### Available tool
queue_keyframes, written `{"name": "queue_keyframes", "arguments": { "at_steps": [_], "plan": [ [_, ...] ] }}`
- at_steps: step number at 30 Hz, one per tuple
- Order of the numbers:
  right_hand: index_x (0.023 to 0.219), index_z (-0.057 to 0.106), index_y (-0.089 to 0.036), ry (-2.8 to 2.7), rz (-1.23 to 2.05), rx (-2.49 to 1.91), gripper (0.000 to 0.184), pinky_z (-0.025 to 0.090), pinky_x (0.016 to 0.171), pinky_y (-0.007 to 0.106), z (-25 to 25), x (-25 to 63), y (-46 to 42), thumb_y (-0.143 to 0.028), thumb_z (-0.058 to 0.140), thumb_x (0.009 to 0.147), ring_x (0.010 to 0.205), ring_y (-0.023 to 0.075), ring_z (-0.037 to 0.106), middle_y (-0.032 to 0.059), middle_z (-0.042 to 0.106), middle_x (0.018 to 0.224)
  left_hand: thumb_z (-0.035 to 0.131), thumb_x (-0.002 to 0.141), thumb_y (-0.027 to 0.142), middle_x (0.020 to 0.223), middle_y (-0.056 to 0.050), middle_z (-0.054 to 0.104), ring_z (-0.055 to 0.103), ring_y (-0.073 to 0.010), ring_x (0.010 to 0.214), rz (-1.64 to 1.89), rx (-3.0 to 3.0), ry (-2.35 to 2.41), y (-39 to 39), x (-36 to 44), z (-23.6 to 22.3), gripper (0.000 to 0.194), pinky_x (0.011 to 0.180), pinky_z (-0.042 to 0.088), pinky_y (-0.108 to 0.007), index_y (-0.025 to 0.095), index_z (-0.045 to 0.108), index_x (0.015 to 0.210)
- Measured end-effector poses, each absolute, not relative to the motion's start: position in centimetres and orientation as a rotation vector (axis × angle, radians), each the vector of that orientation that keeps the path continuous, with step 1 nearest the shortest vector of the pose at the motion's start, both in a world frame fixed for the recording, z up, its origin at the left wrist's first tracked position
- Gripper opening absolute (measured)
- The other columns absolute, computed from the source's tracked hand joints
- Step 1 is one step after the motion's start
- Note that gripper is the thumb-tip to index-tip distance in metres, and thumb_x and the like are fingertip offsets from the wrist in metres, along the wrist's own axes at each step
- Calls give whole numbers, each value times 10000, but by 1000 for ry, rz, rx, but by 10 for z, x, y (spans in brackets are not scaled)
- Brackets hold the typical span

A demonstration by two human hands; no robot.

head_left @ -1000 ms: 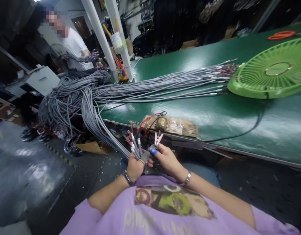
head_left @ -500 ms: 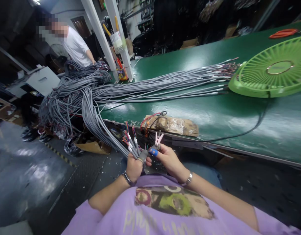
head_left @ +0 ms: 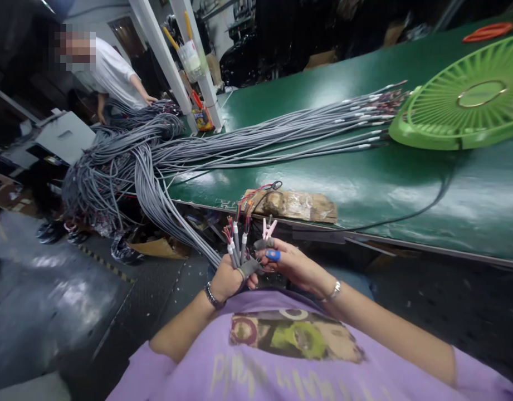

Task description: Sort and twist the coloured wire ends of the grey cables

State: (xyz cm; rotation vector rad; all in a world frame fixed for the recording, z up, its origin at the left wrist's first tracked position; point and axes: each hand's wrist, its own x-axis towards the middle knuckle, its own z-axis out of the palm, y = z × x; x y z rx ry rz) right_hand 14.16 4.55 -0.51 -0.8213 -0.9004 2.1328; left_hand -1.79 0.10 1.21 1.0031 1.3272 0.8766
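My left hand (head_left: 229, 278) is closed around several grey cables (head_left: 235, 257). Their white-banded ends and fanned coloured wires (head_left: 228, 229) stick up above the fist. A grey cover wraps the left thumb. Close by on the right, my right hand (head_left: 296, 266) has its fingers pinched together near the left thumb tip; whatever lies in the pinch is too small to make out. The right thumb wears a blue band, and a grey cover is on its index finger. Just beyond the right fingers, a pink clothespin (head_left: 268, 228) stands near the table edge.
Long grey cables (head_left: 248, 136) lie across the green table (head_left: 365, 192), massed at its left end. A wooden block (head_left: 300, 206) with wires sits at the front edge. A green fan (head_left: 469, 103) and orange scissors (head_left: 488, 32) are right. A co-worker (head_left: 114, 72) handles cables far left.
My right hand has shifted its fingers, with the index now raised and the pinch nearer the left thumb. The held cable ends have swung right. The co-worker has bent lower over the cables.
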Motion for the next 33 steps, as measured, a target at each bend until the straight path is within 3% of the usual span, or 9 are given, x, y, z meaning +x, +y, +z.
{"name": "queue_keyframes", "arguments": {
  "at_steps": [7, 22, 33],
  "plan": [
    [811, 596, -177, -1145, 2042, -841, 322, 397, 651, 254, -2, 143, 54, -239, 781, 555, 678, 115, 545, -16, 630, 721, 761, 577, 620, 426, -4, 579, 503, -94, 334, 757, 1042, 1291, 1, -22, 11, 509, 365, 417, -208, 145, 580, 548],
    [700, 563, -172, -1348, 1961, -899, 137, 362, 568, 239, -5, 138, 57, -164, 594, 568, 576, 99, 459, -58, 552, 608, 786, 574, 509, 413, -4, 568, 481, -93, 325, 664, 1056, 1320, 2, -21, 17, 417, 353, 384, -204, 159, 567, 515],
    [774, 607, -157, -1356, 1973, -860, 172, 435, 601, 252, -13, 134, 55, -202, 668, 620, 624, 130, 540, -25, 617, 660, 772, 589, 454, 418, -16, 562, 477, -93, 324, 624, 1095, 1343, 1, -21, 13, 384, 354, 379, -207, 152, 563, 479]
  ]
}}
